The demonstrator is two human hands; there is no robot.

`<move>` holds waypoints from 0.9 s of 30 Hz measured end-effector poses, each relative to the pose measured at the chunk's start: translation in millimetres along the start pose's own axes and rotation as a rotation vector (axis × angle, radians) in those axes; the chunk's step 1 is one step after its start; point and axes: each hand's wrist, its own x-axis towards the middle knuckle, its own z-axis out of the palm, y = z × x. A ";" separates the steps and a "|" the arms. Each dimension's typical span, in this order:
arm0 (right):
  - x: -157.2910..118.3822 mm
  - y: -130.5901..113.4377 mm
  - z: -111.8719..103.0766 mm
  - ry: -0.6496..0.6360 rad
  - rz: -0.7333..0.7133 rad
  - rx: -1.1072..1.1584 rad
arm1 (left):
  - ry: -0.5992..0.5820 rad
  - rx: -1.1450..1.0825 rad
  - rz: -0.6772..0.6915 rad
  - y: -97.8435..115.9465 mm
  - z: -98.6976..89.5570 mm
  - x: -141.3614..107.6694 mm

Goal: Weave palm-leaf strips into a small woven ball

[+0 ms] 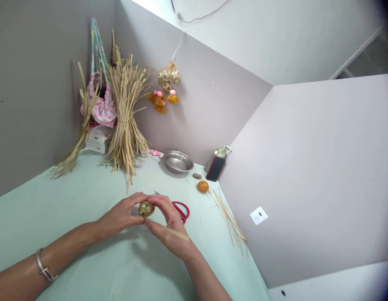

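Observation:
Between the fingertips of both hands is a small woven ball of pale plant strips, with gaps in its weave. My left hand grips it from the left, thumb below and fingers above. From the right, my right hand closes on the same ball with thumb and fingers. One loose strip runs from near the ball across the right hand. Just behind the right hand lie red-handled scissors, partly hidden by it.
At the back stand a large bundle of dried strips, a metal bowl, and a phone against a bottle. An orange thread ball and loose strips lie to the right. Woven balls with tassels hang on the wall.

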 end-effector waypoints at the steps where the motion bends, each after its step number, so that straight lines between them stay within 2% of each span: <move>1: 0.0 -0.7 0.5 0.019 -0.021 -0.037 | 0.018 0.041 0.042 -1.3 -0.5 0.2; 5: 0.3 5.9 3.4 0.142 -0.052 -0.145 | 0.059 0.151 0.252 -1.2 -3.5 0.9; 7: 0.9 11.3 4.5 0.160 -0.042 -0.151 | 0.081 0.182 0.311 1.3 -3.8 0.8; 12: 3.3 18.4 3.8 0.242 0.005 -0.099 | 0.070 0.269 0.329 0.6 -0.8 1.0; 15: 5.0 20.4 0.6 0.296 0.111 0.032 | 0.100 0.319 0.318 -3.2 0.0 1.0; 17: 6.5 22.8 -2.3 0.317 0.221 0.128 | 0.158 0.342 0.314 -2.1 -0.6 -0.5; 20: 9.0 28.4 -6.3 0.364 0.315 0.243 | 0.342 0.348 0.318 6.7 -2.6 -5.9; 22: 10.5 32.1 -8.3 0.414 0.327 0.289 | 0.431 0.297 0.252 14.5 -3.3 -10.4; 23: 10.9 33.4 -9.0 0.437 0.327 0.299 | 0.413 0.252 0.189 17.9 -3.1 -12.3; 27: 10.5 34.2 -9.6 0.481 0.301 0.292 | 0.156 0.060 -0.081 22.9 1.2 -12.0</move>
